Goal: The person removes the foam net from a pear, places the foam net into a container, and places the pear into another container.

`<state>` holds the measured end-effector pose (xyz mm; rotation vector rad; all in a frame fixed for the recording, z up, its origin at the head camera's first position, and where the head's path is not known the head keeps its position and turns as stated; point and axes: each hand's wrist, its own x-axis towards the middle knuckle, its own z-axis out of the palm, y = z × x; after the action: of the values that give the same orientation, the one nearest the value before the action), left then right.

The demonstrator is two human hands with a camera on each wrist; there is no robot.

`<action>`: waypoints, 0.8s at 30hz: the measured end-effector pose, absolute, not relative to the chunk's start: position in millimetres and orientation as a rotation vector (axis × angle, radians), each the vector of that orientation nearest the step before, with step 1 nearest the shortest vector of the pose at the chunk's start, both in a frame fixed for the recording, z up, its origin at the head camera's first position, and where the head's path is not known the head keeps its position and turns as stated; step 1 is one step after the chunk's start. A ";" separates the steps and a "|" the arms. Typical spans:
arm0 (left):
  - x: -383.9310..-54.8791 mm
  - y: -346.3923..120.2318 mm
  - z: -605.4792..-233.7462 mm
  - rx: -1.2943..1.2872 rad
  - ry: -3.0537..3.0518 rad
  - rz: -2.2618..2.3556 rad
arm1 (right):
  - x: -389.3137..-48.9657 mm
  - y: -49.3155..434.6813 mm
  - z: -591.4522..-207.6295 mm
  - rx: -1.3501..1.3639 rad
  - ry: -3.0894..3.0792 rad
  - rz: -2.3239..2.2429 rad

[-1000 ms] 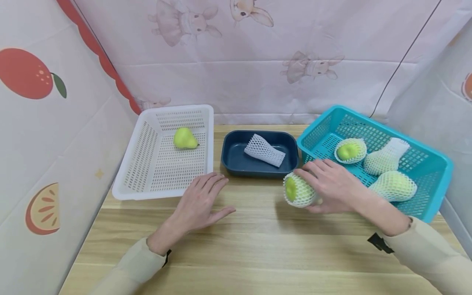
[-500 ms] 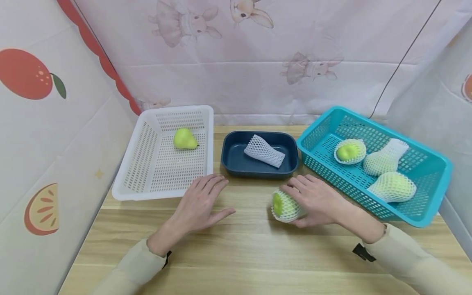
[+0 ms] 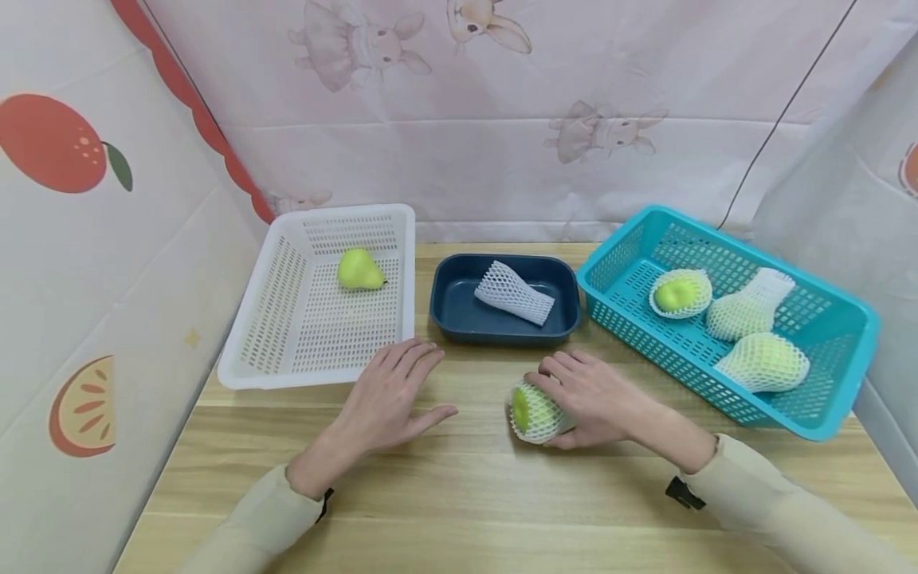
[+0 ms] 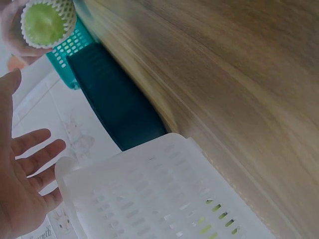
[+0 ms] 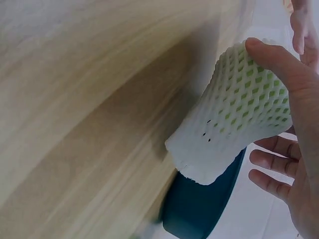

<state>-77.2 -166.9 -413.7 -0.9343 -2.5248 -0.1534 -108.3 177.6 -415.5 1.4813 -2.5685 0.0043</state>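
Note:
My right hand [image 3: 591,399] grips a green pear [image 3: 532,410] wrapped in a white foam net [image 5: 239,104], held close over the wooden table right of the middle. In the right wrist view the thumb lies along the net, whose narrow sleeve end hangs past the fruit. The pear's bare rounded end faces left, toward my left hand [image 3: 390,395]. That hand holds nothing; its fingers are spread near the front right corner of the white basket [image 3: 287,375], thumb pointing right. A bare green pear [image 3: 358,269] lies in the white basket.
Between the baskets stands a dark blue tray [image 3: 502,335] with one loose foam net [image 3: 512,293] in it. On the right, a turquoise basket [image 3: 645,351] holds three netted pears [image 3: 763,363]. Printed curtains [image 3: 502,183] hang behind and at both sides.
My right hand has carried the netted pear left and toward me, from the turquoise basket's edge to over the table. The basket has shifted slightly. My left hand has stayed in place.

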 end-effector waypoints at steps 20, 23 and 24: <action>-76.9 -166.0 -414.4 -0.944 -2.513 -0.123 | -108.2 181.1 -426.0 1.451 -2.656 0.079; -76.6 -165.7 -414.4 -0.947 -2.509 -0.129 | -107.6 182.8 -426.5 1.450 -2.677 0.089; -76.6 -165.7 -414.5 -0.949 -2.507 -0.132 | -107.4 183.2 -426.5 1.450 -2.682 0.086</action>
<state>-76.6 -165.7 -414.5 -0.9487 -2.5073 -0.1323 -107.4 183.2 -426.5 1.4503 -2.6817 0.0863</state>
